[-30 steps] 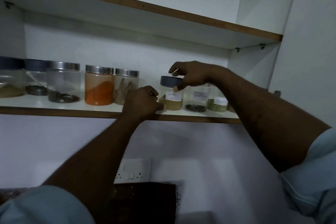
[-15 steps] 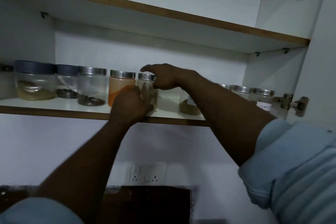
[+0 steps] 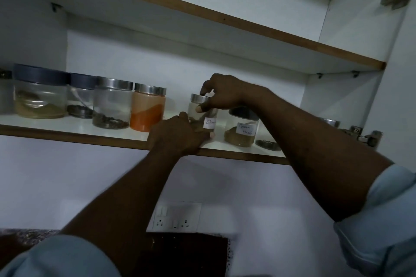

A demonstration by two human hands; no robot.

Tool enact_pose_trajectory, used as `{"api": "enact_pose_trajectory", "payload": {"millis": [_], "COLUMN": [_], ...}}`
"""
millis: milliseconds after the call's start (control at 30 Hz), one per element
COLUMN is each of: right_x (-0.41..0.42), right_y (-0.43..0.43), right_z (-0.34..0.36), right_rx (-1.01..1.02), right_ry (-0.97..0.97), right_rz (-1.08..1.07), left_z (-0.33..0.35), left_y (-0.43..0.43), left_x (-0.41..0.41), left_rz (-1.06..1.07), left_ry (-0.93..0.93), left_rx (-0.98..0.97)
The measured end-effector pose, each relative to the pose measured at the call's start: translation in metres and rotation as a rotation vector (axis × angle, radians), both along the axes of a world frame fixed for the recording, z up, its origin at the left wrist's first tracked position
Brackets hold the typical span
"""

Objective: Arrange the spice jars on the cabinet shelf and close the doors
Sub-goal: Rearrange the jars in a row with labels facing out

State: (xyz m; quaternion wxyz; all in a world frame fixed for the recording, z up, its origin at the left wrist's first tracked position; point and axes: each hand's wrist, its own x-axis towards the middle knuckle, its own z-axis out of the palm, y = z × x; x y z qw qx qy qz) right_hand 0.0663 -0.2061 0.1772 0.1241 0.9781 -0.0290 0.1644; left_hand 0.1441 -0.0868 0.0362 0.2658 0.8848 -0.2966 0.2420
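Note:
A small labelled jar (image 3: 207, 119) with a silver lid stands on the white cabinet shelf (image 3: 74, 127), held by both hands. My right hand (image 3: 221, 94) grips it around the lid from above. My left hand (image 3: 177, 136) clasps its base at the shelf's front edge. To its right stands a dark-lidded jar (image 3: 243, 129) labelled garam masala, with brown powder. To its left, after a gap, stands an orange powder jar (image 3: 148, 110), then a silver-lidded jar (image 3: 112, 105) and two dark-lidded jars (image 3: 40, 92).
An upper shelf (image 3: 225, 18) runs overhead. The open right door with its hinge (image 3: 364, 136) stands at the right. More silver-lidded jars (image 3: 331, 122) sit behind my right forearm. A wall socket (image 3: 175, 218) lies below the cabinet.
The silver-lidded jar that stood touching the orange jar now sits further right with its label facing me, both hands still on it. The view has shifted closer.

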Motion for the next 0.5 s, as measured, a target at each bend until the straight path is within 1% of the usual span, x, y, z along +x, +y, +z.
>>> {"api": "enact_pose_trajectory", "payload": {"millis": [100, 167, 300, 500], "right_x": [-0.003, -0.002, -0.001, 0.0], "right_y": [-0.009, -0.013, -0.019, -0.027], "right_z": [-0.005, -0.008, -0.01, -0.013], "right_rx": [0.042, 0.019, -0.089, -0.078], "right_ry": [-0.003, -0.026, -0.101, -0.133], "right_rz": [0.023, 0.001, -0.096, -0.085], "left_z": [-0.002, -0.002, -0.004, -0.005], "left_y": [0.001, 0.002, 0.003, 0.005], "left_x": [0.0, -0.001, -0.002, -0.003], "left_rz": [-0.002, -0.016, -0.03, -0.043], "left_ry": [-0.022, -0.019, -0.095, -0.125], "left_rx": [0.029, 0.043, 0.06, 0.086]}}
